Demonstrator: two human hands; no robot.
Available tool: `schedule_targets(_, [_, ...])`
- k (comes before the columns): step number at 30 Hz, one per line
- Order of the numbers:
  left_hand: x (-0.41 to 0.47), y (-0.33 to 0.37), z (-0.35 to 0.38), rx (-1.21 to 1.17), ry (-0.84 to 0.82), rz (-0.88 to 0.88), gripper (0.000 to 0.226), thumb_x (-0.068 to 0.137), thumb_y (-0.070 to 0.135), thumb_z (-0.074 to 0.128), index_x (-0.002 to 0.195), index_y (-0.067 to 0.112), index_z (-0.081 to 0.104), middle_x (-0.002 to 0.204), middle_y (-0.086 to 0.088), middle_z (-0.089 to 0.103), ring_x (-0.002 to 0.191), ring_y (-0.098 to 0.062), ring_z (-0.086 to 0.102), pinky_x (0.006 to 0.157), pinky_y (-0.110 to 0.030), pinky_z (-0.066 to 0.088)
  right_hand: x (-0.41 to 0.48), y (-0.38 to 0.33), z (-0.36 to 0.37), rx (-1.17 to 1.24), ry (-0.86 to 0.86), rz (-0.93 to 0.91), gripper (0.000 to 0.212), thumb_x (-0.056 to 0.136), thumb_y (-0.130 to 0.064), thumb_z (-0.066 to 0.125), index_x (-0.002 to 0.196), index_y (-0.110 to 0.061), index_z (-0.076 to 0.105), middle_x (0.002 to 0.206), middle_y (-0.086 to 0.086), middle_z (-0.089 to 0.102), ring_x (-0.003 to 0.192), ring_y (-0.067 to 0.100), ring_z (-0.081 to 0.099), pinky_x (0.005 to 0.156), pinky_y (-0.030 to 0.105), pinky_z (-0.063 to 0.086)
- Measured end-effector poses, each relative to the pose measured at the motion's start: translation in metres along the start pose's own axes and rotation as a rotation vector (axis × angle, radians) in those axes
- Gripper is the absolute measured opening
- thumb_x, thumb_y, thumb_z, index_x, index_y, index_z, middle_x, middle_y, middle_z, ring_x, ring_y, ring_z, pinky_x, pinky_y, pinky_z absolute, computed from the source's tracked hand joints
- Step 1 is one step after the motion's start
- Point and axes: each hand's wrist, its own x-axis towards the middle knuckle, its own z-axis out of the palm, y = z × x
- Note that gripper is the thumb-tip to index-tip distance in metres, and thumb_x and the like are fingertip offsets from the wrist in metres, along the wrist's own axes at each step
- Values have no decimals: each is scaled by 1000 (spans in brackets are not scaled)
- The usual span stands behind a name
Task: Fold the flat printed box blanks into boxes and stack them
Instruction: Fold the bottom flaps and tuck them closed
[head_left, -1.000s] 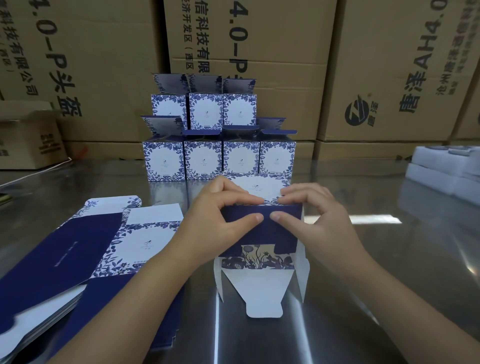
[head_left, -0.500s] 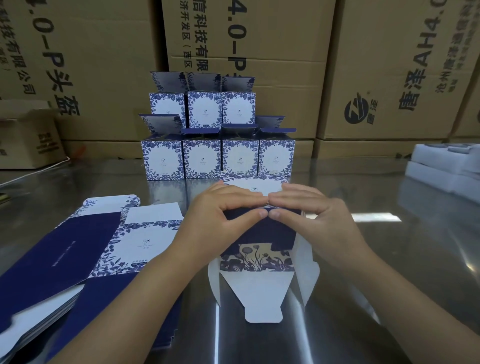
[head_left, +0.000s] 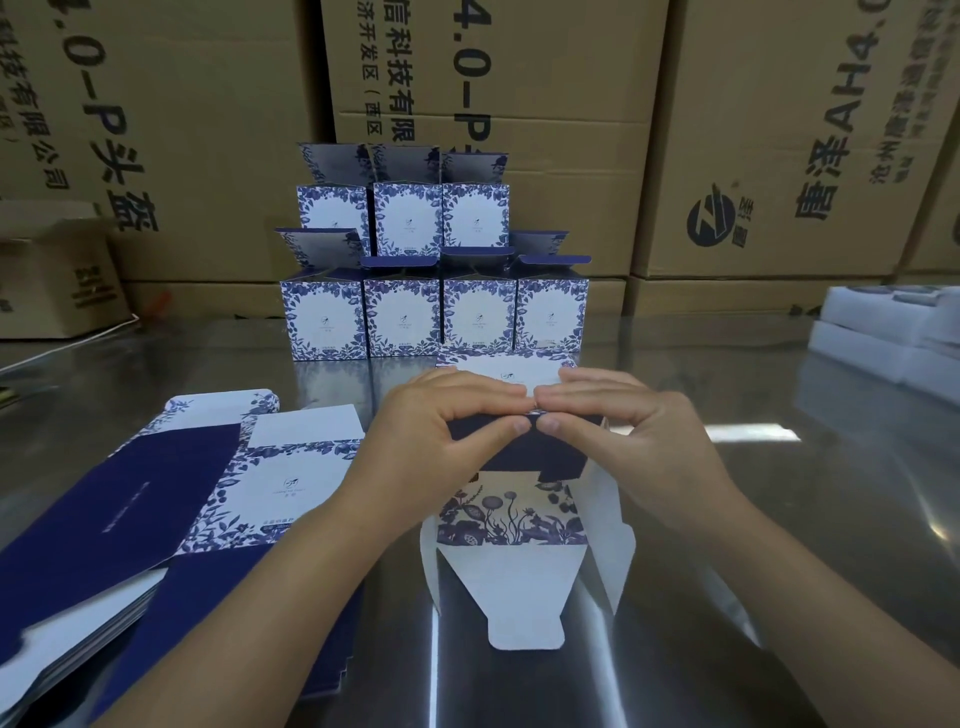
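A half-folded blue-and-white printed box (head_left: 511, 514) lies on the steel table (head_left: 779, 519), its open end with white flaps facing me. My left hand (head_left: 431, 441) and my right hand (head_left: 628, 441) both pinch its dark blue top panel, thumbs and fingertips meeting at the middle. To the left lies a pile of flat box blanks (head_left: 171, 499), dark blue and floral. Behind the hands stands a stack of folded boxes (head_left: 436, 291), several in the lower row and three on top, lids open.
Large brown cartons (head_left: 519, 104) form a wall at the back. A smaller open carton (head_left: 52, 275) sits at the far left. White flat packs (head_left: 893, 332) lie at the right edge of the table.
Both hands have drawn closer until the fingertips meet over the blue panel. The box has opened up further, with its white flaps spread wider toward me.
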Motion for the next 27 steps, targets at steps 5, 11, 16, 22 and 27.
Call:
schedule_targets(5, [0, -3, -10, -15, -36, -34, 25, 78, 8, 74, 96, 25, 72, 97, 18, 68, 99, 9, 61, 98, -11, 38, 0, 1, -2, 33, 24, 30, 20, 65, -40, 71, 84, -37, 73, 91, -25, 71, 109, -6, 57, 93, 11, 42])
schedule_targets(11, [0, -10, -20, -47, 72, -98, 14, 75, 5, 76, 84, 15, 76, 92, 7, 72, 94, 0, 65, 90, -19, 48, 0, 4, -7, 43, 73, 91, 13, 71, -26, 77, 84, -30, 76, 90, -21, 73, 108, -4, 58, 91, 10, 43])
schedule_targets(16, [1, -13, -26, -16, 60, -82, 15, 74, 5, 76, 85, 15, 76, 94, 6, 72, 95, -3, 65, 92, -26, 50, -1, 6, -8, 50, 90, 115, 15, 74, -17, 78, 84, -27, 76, 90, -19, 73, 108, -5, 57, 89, 8, 42])
schedule_targets(22, [1, -14, -25, 23, 72, -43, 17, 73, 1, 77, 83, 14, 75, 91, 3, 72, 92, -5, 66, 88, -26, 51, 0, 6, -9, 39, 93, 118, 14, 74, -18, 78, 85, -27, 76, 90, -19, 73, 109, -4, 57, 91, 11, 43])
schedule_targets(27, [2, -14, -24, 4, 97, -88, 14, 75, 1, 75, 79, 15, 75, 88, 8, 72, 92, -4, 65, 81, -28, 53, -1, 5, -7, 19, 105, 107, 17, 73, -18, 78, 84, -30, 75, 91, -21, 73, 110, -4, 57, 92, 11, 43])
